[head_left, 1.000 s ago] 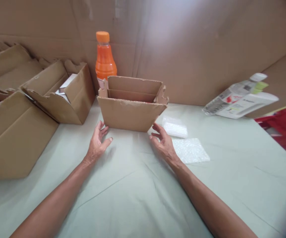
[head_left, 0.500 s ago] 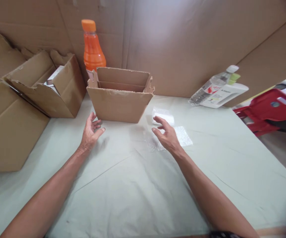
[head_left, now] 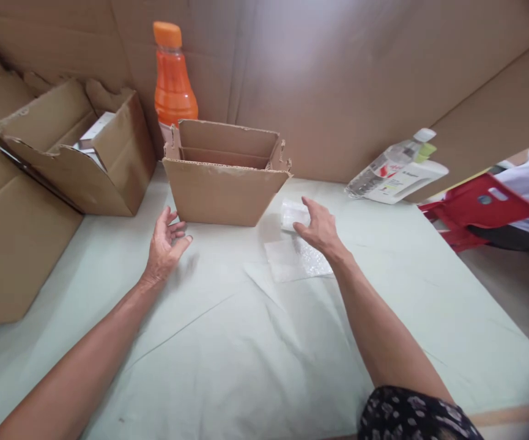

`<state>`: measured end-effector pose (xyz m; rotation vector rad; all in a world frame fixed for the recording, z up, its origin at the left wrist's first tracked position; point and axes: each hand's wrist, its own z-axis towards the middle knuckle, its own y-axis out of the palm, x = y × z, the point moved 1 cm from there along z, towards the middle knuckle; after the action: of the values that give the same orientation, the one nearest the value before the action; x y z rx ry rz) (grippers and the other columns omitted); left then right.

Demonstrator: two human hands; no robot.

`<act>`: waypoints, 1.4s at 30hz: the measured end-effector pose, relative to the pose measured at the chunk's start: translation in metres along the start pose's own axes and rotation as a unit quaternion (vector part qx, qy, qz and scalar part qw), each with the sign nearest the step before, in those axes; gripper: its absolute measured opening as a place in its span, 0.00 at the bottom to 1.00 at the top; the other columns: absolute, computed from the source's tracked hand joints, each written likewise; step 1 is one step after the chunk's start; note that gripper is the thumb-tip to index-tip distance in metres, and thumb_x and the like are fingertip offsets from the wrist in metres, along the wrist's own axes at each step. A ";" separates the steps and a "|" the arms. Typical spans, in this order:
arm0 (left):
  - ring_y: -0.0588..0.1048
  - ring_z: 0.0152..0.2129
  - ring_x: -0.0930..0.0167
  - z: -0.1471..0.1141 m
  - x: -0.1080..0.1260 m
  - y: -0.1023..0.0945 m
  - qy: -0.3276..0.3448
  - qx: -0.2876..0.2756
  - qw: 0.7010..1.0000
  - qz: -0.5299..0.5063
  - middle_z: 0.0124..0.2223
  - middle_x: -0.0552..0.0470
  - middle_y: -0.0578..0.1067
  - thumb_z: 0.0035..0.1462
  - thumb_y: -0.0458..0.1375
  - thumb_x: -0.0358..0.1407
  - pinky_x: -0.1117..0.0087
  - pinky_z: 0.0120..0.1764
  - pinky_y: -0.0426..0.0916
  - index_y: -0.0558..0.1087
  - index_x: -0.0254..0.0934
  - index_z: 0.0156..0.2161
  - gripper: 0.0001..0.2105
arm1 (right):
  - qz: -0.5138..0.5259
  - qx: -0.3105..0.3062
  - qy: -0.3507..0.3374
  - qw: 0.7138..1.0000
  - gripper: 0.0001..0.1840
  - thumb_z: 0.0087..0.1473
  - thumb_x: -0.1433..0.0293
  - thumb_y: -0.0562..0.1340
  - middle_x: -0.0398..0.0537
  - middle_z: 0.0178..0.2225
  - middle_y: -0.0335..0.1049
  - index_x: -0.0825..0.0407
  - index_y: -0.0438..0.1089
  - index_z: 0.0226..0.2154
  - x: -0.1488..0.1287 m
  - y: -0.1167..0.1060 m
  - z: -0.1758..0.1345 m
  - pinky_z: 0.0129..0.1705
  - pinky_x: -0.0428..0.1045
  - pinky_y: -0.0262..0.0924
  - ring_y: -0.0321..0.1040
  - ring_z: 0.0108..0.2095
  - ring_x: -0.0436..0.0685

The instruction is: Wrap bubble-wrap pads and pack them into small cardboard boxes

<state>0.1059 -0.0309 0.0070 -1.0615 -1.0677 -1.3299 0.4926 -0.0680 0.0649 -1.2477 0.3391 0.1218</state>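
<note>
My left hand (head_left: 167, 244) is open just in front of the left corner of a small open cardboard box (head_left: 222, 192), its fingers spread and nothing in them. On the right, my right hand (head_left: 320, 227) hovers open beside a wrapped white item (head_left: 292, 215), thumb and fingers apart; whether it touches the wrapping I cannot tell. A flat clear bubble-wrap pouch (head_left: 292, 260) lies nearer to me on the cloth, partly under the right wrist.
An orange bottle (head_left: 175, 85) stands behind the small box. Larger cardboard boxes (head_left: 30, 226) fill the left side, one holding white cartons (head_left: 96, 131). A clear bottle (head_left: 383, 168) and a white jug (head_left: 411, 180) lean at the back right. A red chair (head_left: 488, 201) stands beyond the table edge.
My right hand has moved right and farther away from me, uncovering more of the pouch. My left hand has barely moved and stays open. The view has shifted slightly.
</note>
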 end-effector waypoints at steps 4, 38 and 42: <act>0.75 0.52 0.58 0.000 0.006 0.001 -0.008 0.040 0.999 0.012 0.63 0.37 0.66 0.46 0.66 0.40 0.53 0.51 0.72 0.61 0.43 0.65 0.39 | -0.037 -0.020 -0.010 0.999 0.18 0.46 0.69 0.63 0.58 0.40 0.79 0.52 0.78 0.42 -0.003 -0.013 0.003 0.53 0.70 0.60 0.70 0.48 0.73; 0.72 0.47 0.57 -0.104 0.074 0.004 0.133 -0.339 0.861 0.354 0.48 0.44 0.76 0.46 0.53 0.23 0.53 0.53 0.69 0.67 0.42 0.65 0.37 | -0.010 -0.079 -0.197 0.977 0.14 0.61 0.70 0.58 0.55 0.56 0.74 0.47 0.77 0.45 -0.093 0.019 -0.112 0.55 0.68 0.61 0.65 0.59 0.71; 0.74 0.41 0.62 -0.125 0.090 -0.012 0.119 -0.306 0.894 0.304 0.43 0.47 0.77 0.51 0.53 0.25 0.55 0.49 0.72 0.66 0.42 0.64 0.33 | 0.018 -0.029 -0.186 0.982 0.16 0.63 0.69 0.56 0.56 0.58 0.72 0.47 0.76 0.49 -0.103 0.014 -0.091 0.58 0.68 0.58 0.64 0.60 0.71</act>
<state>0.0894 -0.1705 0.0699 -1.4878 -0.0723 -1.2386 0.3744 -0.1398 0.0599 -1.2465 0.0338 0.3936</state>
